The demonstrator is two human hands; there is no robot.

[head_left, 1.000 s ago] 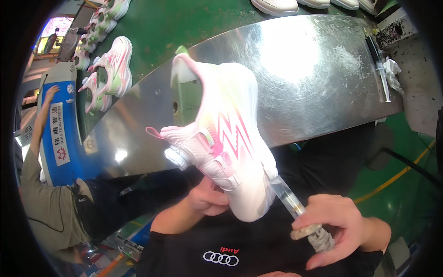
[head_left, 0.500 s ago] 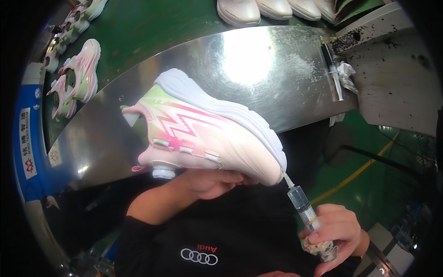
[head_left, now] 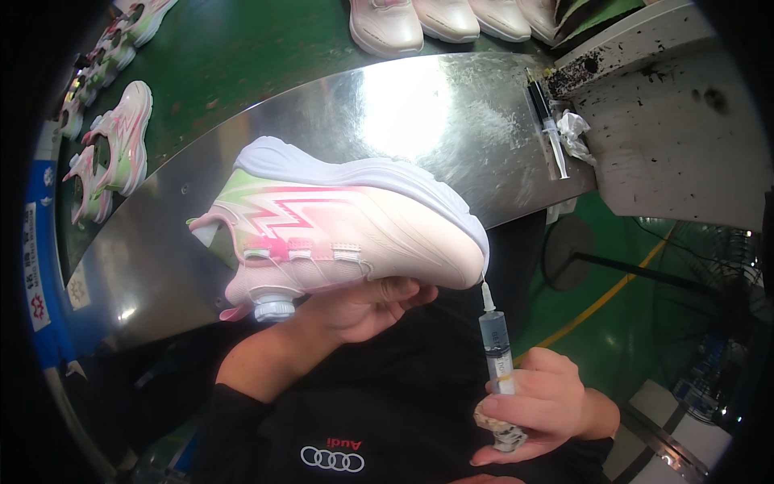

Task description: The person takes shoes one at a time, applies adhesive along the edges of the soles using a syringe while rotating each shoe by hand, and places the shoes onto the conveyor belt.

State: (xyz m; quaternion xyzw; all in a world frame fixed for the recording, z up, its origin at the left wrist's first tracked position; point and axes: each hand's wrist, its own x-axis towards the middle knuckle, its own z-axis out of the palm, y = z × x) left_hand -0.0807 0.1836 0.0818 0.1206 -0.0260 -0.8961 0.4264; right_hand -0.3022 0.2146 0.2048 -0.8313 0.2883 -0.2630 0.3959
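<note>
A cream sneaker (head_left: 419, 230) with pink zigzags and a green heel lies on its side in the air, its white sole facing away and its toe to the right. Beneath its upper, my left hand (head_left: 367, 310) is closed, supporting and gripping it. My right hand (head_left: 544, 395) is wrapped round a clear syringe (head_left: 495, 339) that stands nearly upright. The syringe's thin tip meets the toe edge, where sole and upper join. Crumpled wrapping (head_left: 501, 429) covers the plunger end. A white dial (head_left: 274, 309) sits on the sneaker near its opening.
Behind the sneaker runs a shiny metal ledge (head_left: 322, 113). Another syringe (head_left: 555, 145) and crumpled white tissue (head_left: 573, 133) lie at its right end, beside a stained grey panel (head_left: 677, 153). Cream shoes (head_left: 387, 28) stand on the green surface beyond; pink-green sneakers (head_left: 129, 137) line the left.
The sneaker has tilted to a more level position, its toe rising. My right hand and the syringe have swung left, leaving the syringe more upright. The background has shifted left in view.
</note>
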